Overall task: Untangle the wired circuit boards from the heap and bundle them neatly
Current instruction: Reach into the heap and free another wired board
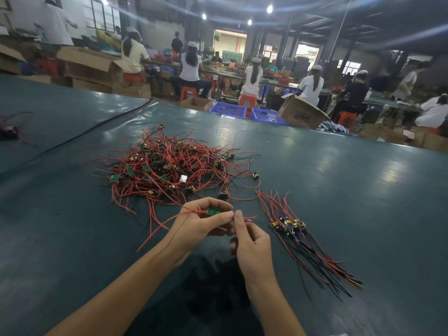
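The big heap of red wires and little boards sits on the green table. One red wire seems to run from the heap's edge to the small green board, which the left hand holds in curled fingers. The right hand pinches a thin wire at the board's other end, so a hard tug could snap a wire off or drag the heap along, and a careless drop could mess up the tidy bundle lying just to the right.
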Demonstrator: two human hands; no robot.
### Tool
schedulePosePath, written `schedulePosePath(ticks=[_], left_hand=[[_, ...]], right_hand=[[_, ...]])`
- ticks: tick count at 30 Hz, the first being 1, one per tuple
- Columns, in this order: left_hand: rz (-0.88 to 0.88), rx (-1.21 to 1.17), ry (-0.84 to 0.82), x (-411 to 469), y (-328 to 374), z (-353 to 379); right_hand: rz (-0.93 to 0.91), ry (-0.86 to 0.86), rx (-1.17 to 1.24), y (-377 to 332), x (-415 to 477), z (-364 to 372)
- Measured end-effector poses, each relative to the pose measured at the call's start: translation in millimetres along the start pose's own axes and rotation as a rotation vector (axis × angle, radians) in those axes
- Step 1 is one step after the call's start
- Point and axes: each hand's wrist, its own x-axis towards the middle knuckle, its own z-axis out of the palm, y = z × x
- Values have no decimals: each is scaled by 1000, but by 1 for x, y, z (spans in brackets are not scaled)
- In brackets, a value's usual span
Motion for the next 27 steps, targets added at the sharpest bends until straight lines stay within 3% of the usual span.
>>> schedulePosePath(ticks=[8, 16, 21, 27], left_hand=[[-109, -13, -13, -1, 2, 2], [-109, 128, -44, -1, -2, 0], [-170, 157, -62, 0, -1, 0], [-94, 153, -143, -6, 4, 4]], right_hand=[[-106, 70, 30, -1, 0, -2], [-10, 188, 74, 0, 3, -7], [-109, 147, 0, -2, 1, -7], [-55, 132, 64, -5, 2, -8]])
